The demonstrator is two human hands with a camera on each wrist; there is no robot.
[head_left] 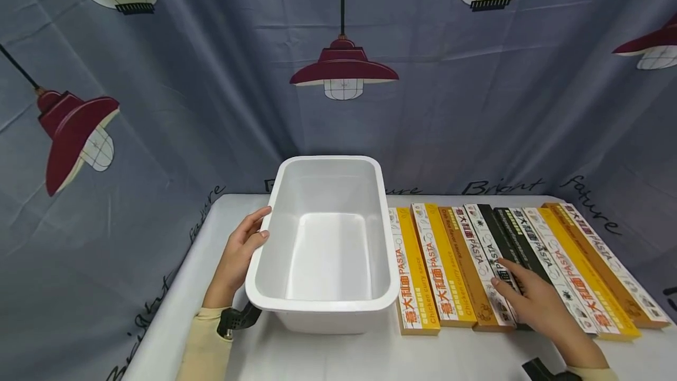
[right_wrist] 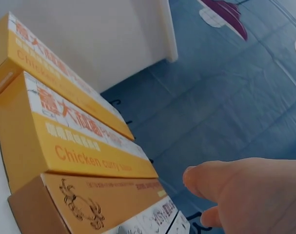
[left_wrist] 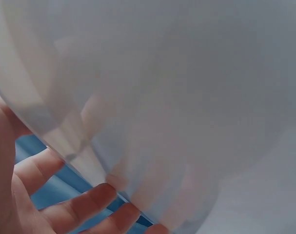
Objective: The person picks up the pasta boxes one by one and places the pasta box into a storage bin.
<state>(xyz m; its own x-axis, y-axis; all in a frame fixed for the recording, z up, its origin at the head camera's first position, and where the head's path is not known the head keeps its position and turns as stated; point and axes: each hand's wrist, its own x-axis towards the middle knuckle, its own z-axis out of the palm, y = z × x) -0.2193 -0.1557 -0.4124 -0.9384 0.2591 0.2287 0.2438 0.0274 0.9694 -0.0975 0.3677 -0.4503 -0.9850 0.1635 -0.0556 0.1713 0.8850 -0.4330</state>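
Observation:
A white plastic tub (head_left: 322, 304) stands on the table with its mouth up and nothing inside. My left hand (head_left: 240, 251) is at its left side; in the left wrist view, the extended fingers (left_wrist: 79, 204) press against the glossy outer wall. To the right lies a row of long pasta boxes. My right hand (head_left: 536, 301) reaches over the middle of that row, fingers outstretched, fingertips right at a black-and-white box (head_left: 489, 240). The right wrist view has the right hand (right_wrist: 245, 190) near an orange-brown box with a crab drawing (right_wrist: 82, 204).
Yellow chicken curry boxes (head_left: 420, 287) lie beside the tub, one close to its right wall. More yellow and brown boxes (head_left: 613, 287) end the row at the right. Behind the white table (head_left: 312, 357) hangs a grey-blue curtain (head_left: 222, 75) printed with lamps.

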